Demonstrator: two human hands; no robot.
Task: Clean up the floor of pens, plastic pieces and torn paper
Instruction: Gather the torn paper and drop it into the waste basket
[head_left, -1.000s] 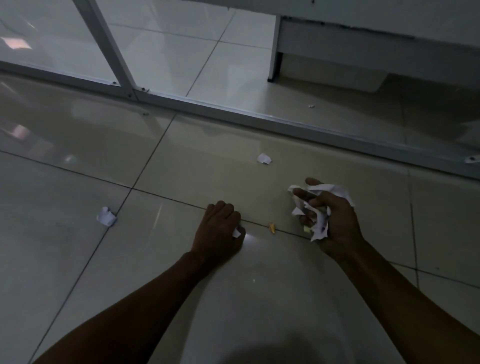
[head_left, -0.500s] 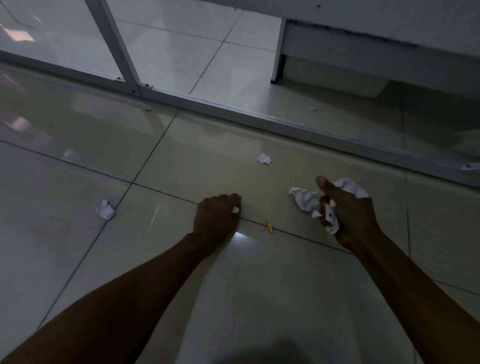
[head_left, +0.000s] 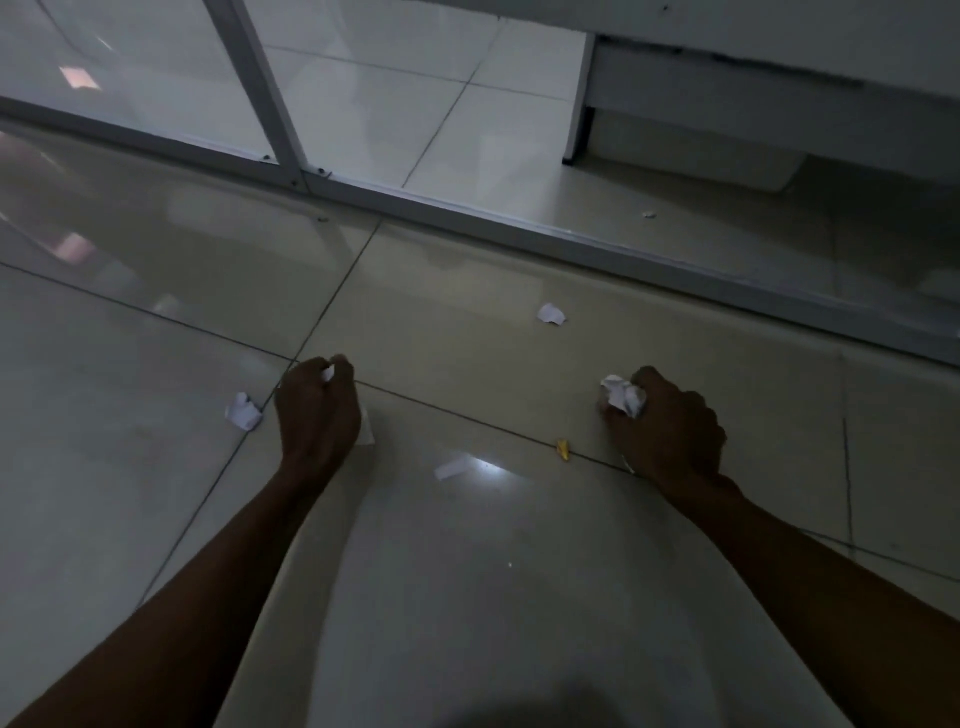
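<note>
Head view, over the tiled floor (head_left: 519, 597):
Left hand (head_left: 318, 410): low over a tile seam, fingers curled, pinching a small white scrap (head_left: 328, 373) at the fingertips.
Right hand (head_left: 667, 426): knuckles up, fingers clamped round a crumpled wad of torn paper (head_left: 622, 395) that sticks out on the thumb side.
Just left of the left hand: a loose crumpled paper piece (head_left: 243, 411), on the floor, close to the knuckles but apart from them.
Between the two hands, nearer the right: a small yellow plastic piece (head_left: 562, 449), lying on the grout line, not touched.
Between the hands, nearer the body: a flat pale strip (head_left: 451, 466) beside a bright glare; whether paper or reflection cannot be told.
Beyond both hands, toward the frame: one white paper scrap (head_left: 551, 314), well apart from either grip.
Farther off: a grey metal door frame (head_left: 467, 213) crossing the floor, with a tiny white fleck (head_left: 648, 214) behind it.
Top right, beyond the right hand: the base of a white cabinet (head_left: 753, 67).
</note>
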